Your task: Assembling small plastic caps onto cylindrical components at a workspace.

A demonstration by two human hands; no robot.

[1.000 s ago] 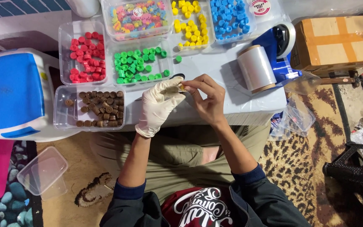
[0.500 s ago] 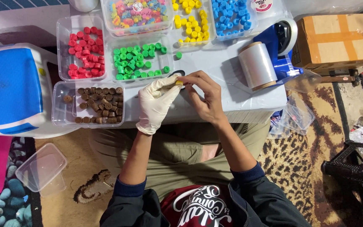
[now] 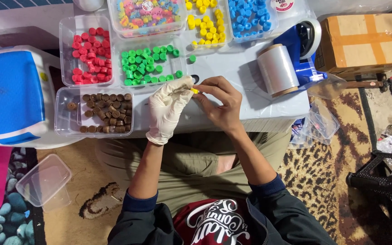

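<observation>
At far left, beside the white low table (image 3: 250, 72), a blue-and-white plastic box (image 3: 12, 95) stands. On table's left edge lies a clear plastic tray of brown round pieces (image 3: 100, 112), w/ a tray of red caps (image 3: 89, 56) behind it and a tray of green caps (image 3: 148, 63) next to that; probably sorted by colour so each is quick to pick. Left hand (image 3: 166, 109), in a white latex glove, is at front edge near centre, fingers pinched together on a small yellow cap (image 3: 195, 90). Right hand (image 3: 218, 102), bare, touches same cap from other side, fingertips closed on it, so both steady it. Toward the right edge a roll of clear film (image 3: 276, 69) sits on a blue holder (image 3: 302, 54).
</observation>
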